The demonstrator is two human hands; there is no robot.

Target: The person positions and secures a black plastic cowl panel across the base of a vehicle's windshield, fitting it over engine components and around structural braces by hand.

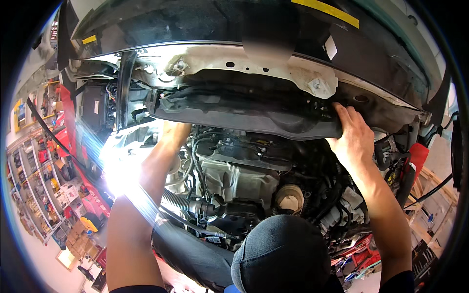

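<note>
A long black plastic cowl panel [244,119] spans the back of a car's engine bay, under the pale metal edge of the raised hood. My right hand [354,134] is closed round the panel's right end, fingers over the top and thumb below. Under the left part of the same panel is my left hand [177,131]; its fingers are hidden behind the panel's lower edge. Below the panel sits the engine [239,178], with hoses and wiring around it.
The dark hood [195,22] hangs overhead, with a black strut [127,88] at left. A glaring work light [119,173] shines beside my left forearm. A dark cap [283,256] fills the lower middle. Shelves with parts [36,180] stand at left; a ribbed hose [188,202] crosses the bay.
</note>
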